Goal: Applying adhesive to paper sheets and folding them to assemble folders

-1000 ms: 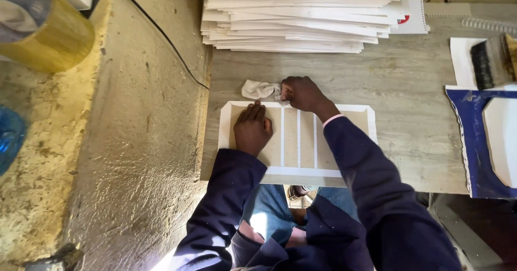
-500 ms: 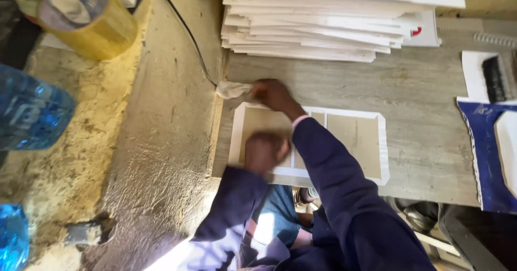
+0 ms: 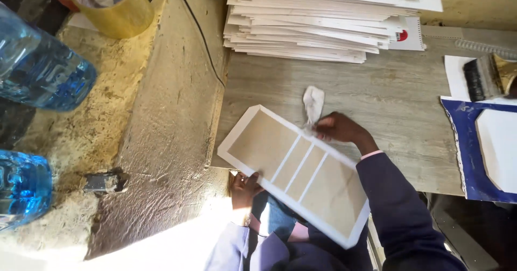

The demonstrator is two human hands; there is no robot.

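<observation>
Since the earlier frame, the white rectangular cardboard frame with four window openings (image 3: 299, 173) had turned from lying square on the table to lying at a slant, its lower corner pulled over the table edge toward the person, and the left hand (image 3: 245, 187) had gone from the top of the frame down to its near edge. At the far left, two clear blue plastic water bottles (image 3: 43, 69) lay on the rough sandy ledge, and a yellow round tin (image 3: 116, 7) stood behind them. A small dark metal piece (image 3: 105, 181) lay on the grey concrete strip beside the ledge. The left hand was partly under the frame at the table edge; its fingers seemed curled on the frame's lower side, but I could not tell the grip for sure. The frame rested partly on the grey wood-grain table (image 3: 388, 88) and partly over the person's lap. A crumpled white cloth (image 3: 313, 103) lay on the table just above the frame. The right hand (image 3: 339, 128) pinched the lower end of this cloth with the fingers together, touching the frame's upper edge. Behind, a tall stack of white boards (image 3: 323, 18) lay on the table. At the far right there were a black bristle brush (image 3: 484, 77) and a blue sheet with a white cut-out (image 3: 468, 147).
</observation>
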